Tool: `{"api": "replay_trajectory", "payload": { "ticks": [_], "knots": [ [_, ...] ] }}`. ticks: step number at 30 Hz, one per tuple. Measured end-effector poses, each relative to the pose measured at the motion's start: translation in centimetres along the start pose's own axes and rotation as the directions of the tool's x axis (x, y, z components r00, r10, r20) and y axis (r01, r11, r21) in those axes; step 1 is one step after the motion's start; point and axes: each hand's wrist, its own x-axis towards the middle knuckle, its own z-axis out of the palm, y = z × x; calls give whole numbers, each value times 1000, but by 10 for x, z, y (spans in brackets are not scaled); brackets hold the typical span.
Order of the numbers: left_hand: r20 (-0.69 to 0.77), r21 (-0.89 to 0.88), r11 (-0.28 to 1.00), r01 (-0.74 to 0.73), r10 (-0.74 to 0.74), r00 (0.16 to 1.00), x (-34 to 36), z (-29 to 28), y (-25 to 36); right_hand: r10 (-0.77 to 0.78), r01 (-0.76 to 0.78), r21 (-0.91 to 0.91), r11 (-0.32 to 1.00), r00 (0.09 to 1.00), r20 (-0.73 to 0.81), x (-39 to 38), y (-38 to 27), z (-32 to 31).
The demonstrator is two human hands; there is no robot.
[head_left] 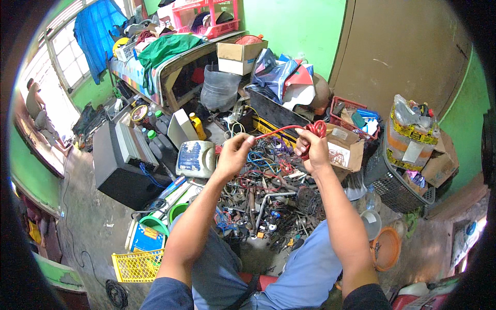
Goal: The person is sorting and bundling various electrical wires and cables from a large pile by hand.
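A red cable (pixel 279 130) stretches between my two hands above a pile of wires, tools and metal parts (pixel 263 194). My left hand (pixel 235 155) pinches one length of it between thumb and fingers. On the other side, my right hand (pixel 314 149) is closed around a looped bundle of the same cable, whose coils stick out above the fist. Both hands hang clear of the pile, with a white jug (pixel 195 159) beyond my left wrist and an open cardboard box (pixel 347 147) just right of my right hand.
A black speaker-like box (pixel 121 160) stands at left, near a yellow crate (pixel 137 266). To the right are a grey basket (pixel 395 178) and an orange basin (pixel 386 248). A cloth-covered table (pixel 139 72) is at the back. Another person (pixel 41 111) stands far left by the doorway.
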Motion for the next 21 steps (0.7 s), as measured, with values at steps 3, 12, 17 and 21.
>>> {"api": "replay_trajectory", "payload": {
  "ticks": [3,12,17,21],
  "knots": [
    [-167,-124,989,87,-107,980,-7,-4,8,79,-82,67,994,996,47,1,10,6],
    [-201,-269,957,110,-168,965,-23,24,29,197,-241,188,952,954,227,1,38,22],
    [-185,-396,896,204,-295,937,-18,21,18,185,-245,161,956,930,318,-9,38,32],
    [-128,-405,895,183,-254,959,-17,19,21,179,-223,115,968,934,310,-9,34,27]
  ]
}}
